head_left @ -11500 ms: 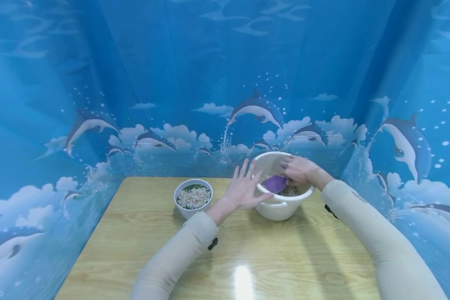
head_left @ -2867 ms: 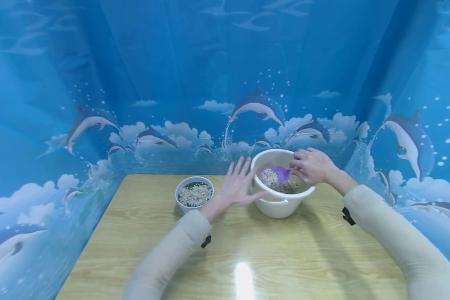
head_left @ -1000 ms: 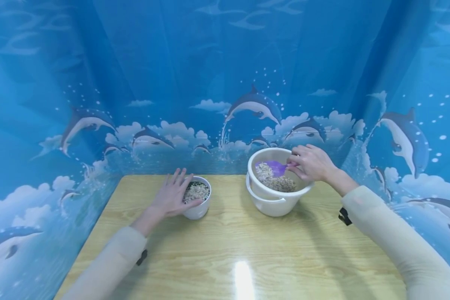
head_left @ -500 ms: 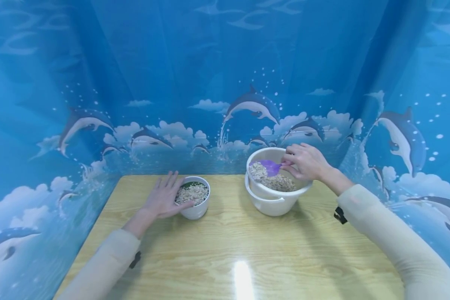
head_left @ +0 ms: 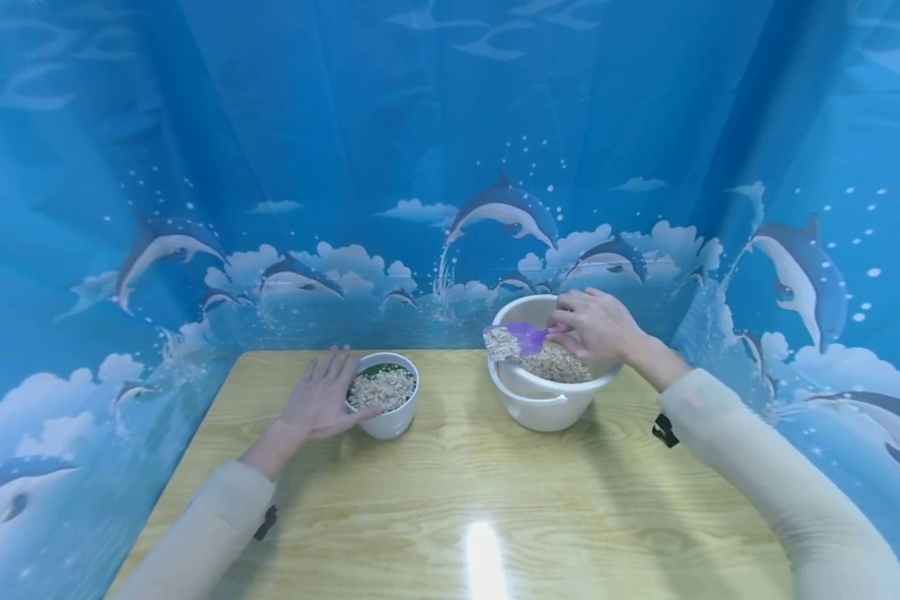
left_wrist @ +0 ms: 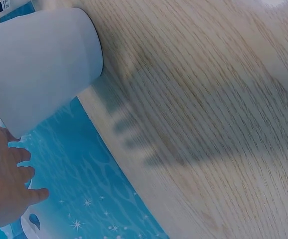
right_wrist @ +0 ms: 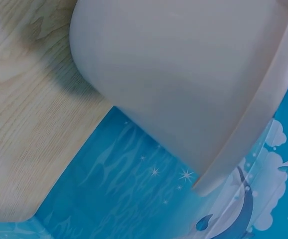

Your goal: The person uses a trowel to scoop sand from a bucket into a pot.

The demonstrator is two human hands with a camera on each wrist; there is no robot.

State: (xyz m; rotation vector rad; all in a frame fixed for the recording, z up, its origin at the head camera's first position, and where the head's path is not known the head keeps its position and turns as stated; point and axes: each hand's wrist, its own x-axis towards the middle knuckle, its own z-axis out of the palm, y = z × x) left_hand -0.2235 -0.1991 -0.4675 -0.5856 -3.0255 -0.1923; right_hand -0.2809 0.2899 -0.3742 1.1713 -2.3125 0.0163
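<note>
In the head view my right hand (head_left: 596, 327) pinches the handle of a purple scoop (head_left: 527, 337). Pale gravel-like bits (head_left: 501, 343) fill its blade, which hangs over the left rim of a white bucket (head_left: 543, 414). More tan bits (head_left: 558, 364) lie inside the bucket. On the left stands a small white pot (head_left: 387, 427), its dark green inside partly covered with the same pale bits (head_left: 382, 389). My left hand (head_left: 318, 402) is at the pot's left side with straight, spread fingers, the thumb along the near rim. The left wrist view shows the pot's wall (left_wrist: 44, 64) beside those fingers.
Both containers stand toward the back of a wooden table (head_left: 435, 500). A blue curtain (head_left: 375, 150) printed with dolphins hangs close behind it and at both sides. The bucket's white handle (head_left: 528, 400) hangs down on its near side.
My left hand has gone from the bucket's rim to the pot, which shifted slightly. The right hand has raised the loaded scoop from inside the bucket and moved it left to the rim.
</note>
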